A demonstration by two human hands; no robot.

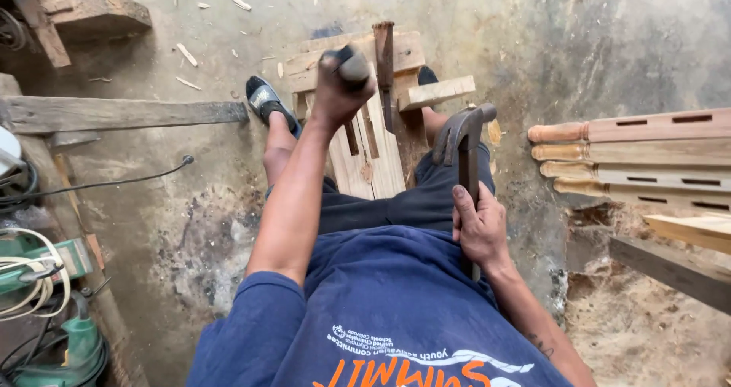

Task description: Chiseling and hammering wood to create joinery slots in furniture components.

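Observation:
My left hand (pixel 339 90) is closed around the dark handle of a chisel (pixel 352 66), held out over a pale wooden workpiece (pixel 373 162) that lies between my legs. My right hand (pixel 480 231) grips the handle of a claw hammer (pixel 463 132), whose metal head is raised beside my right knee. A second rusty chisel (pixel 384 60) stands against the wooden blocks (pixel 403 52) at the far end of the workpiece. A small loose block (pixel 435 92) rests at the right of it. My foot in a black sandal (pixel 266 100) is planted to the left.
Several turned wooden legs with mortise slots (pixel 640 155) lie stacked at the right. A long plank (pixel 114 113) and a cable (pixel 114 180) cross the concrete floor at left. Green power tools (pixel 53 311) sit at the lower left. Wood chips are scattered at the top.

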